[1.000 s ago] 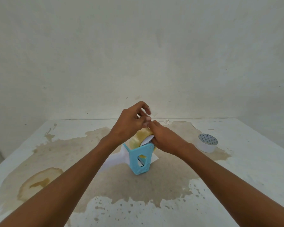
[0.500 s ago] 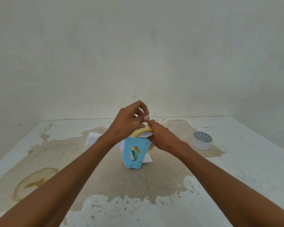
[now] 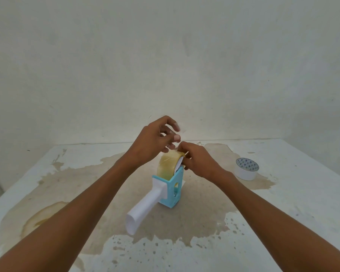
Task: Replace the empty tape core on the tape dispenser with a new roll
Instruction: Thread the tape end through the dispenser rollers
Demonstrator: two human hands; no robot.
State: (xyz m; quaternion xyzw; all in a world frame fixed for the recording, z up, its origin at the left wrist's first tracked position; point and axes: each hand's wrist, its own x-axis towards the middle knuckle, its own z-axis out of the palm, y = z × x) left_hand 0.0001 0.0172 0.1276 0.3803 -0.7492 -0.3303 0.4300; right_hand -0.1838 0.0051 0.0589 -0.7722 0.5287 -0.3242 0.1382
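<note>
Two hands: both meet at the top of the tape roll point(image 3: 168, 164), over the middle of the desk point(image 3: 283, 213).
Left hand point(image 3: 153, 142): fingers loosely curled and spread above the roll; whether they pinch the tape end is unclear.
Right hand point(image 3: 197, 160): closed on the roll's right side.
Tape roll: clear yellowish, seated upright in the dispenser.
Tape dispenser point(image 3: 170, 188): blue frame standing on the desk, white handle point(image 3: 143, 210) pointing toward the person.
White tape roll point(image 3: 246, 168): lies flat, well apart to the right.
</note>
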